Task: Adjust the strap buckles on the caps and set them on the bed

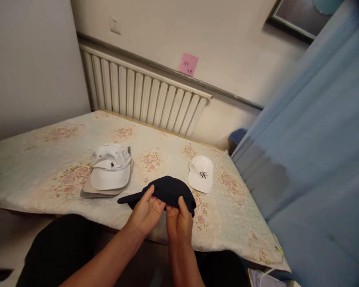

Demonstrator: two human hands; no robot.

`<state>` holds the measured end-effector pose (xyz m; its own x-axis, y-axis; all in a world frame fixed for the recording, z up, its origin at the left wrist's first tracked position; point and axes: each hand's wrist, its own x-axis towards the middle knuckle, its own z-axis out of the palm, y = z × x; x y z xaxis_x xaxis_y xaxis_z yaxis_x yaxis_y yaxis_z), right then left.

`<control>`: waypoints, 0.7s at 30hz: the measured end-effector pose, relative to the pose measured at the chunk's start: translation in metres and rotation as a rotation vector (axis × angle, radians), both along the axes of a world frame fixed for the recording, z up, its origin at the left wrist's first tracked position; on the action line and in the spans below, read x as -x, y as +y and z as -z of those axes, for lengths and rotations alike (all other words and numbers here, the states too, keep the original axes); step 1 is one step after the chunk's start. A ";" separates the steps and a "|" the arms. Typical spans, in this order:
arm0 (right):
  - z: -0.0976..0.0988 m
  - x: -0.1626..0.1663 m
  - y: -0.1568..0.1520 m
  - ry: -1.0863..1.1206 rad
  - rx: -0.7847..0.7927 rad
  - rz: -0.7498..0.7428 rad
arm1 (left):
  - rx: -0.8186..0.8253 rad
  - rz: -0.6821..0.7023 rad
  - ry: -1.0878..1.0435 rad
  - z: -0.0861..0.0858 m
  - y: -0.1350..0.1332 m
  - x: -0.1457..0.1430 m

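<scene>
A dark navy baseball cap is held between my two hands near the front edge of the table, its brim pointing left. My left hand grips the lower edge of the cap near the brim, thumb on the outside. Closer to the back of the cap, my right hand pinches the same edge with its fingers tucked inside. To the left lies a stack of caps, topped by a white cap with a small dark logo. Beyond the navy cap on the right rests a white cap with black "CK" lettering.
The caps lie on a table with a flowered cloth. A white radiator stands against the wall behind it, with a pink note above. A blue curtain hangs along the right side. My dark-clothed knees are below the front edge.
</scene>
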<state>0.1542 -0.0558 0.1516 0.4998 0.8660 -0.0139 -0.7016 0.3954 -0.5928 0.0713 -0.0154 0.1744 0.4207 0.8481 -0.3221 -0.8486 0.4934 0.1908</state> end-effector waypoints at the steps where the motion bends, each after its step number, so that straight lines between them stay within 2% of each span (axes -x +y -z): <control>1: -0.001 -0.002 0.000 0.004 -0.002 -0.005 | 0.013 -0.016 0.002 0.000 0.002 0.002; 8: 0.000 -0.007 -0.002 0.075 -0.023 -0.012 | -0.015 -0.033 0.042 -0.006 0.001 0.004; 11: 0.004 0.003 -0.003 0.050 -0.026 -0.030 | -0.026 0.021 0.078 -0.006 -0.007 -0.001; 15: 0.011 0.013 -0.003 0.055 0.074 -0.015 | -0.048 0.125 0.117 -0.002 -0.016 -0.007; 21: 0.009 0.008 -0.001 0.134 0.052 -0.115 | -0.129 0.133 0.110 -0.002 -0.015 0.000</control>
<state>0.1457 -0.0567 0.1431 0.3878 0.9139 -0.1198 -0.8148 0.2792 -0.5081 0.0710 -0.0304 0.1768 0.5003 0.8246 -0.2641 -0.7482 0.5652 0.3474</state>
